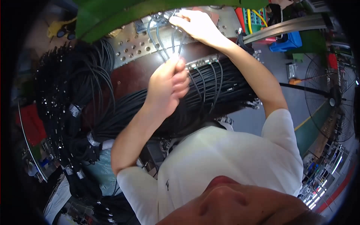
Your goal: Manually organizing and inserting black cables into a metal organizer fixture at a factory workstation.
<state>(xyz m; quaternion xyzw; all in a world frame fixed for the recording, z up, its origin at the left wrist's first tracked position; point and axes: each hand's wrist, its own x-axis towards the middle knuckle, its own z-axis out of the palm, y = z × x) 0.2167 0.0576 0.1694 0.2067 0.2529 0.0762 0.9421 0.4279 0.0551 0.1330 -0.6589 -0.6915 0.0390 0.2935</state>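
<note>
My left hand point(168, 84) is closed, thumb and fingers pressed together on thin black cables point(173, 43) that run down from the fixture. Beyond it my right hand point(197, 26) has its fingers pinched at a brightly lit metal fixture point(144, 25). Glare and the fingers hide what that pinch holds. More dark cables loop between the fixture and my left hand. Just to the right of my left hand lies a metal strip with sockets point(202, 62), several cables hanging from it.
A thick bundle of black cables point(131, 103) lies across the bench, and another heap point(56, 86) hangs at the left. A perforated metal plate point(131, 48) sits under the fixture, below a green beam point(108, 22). At the right stand a blue bin point(287, 42) and a fan point(333, 101).
</note>
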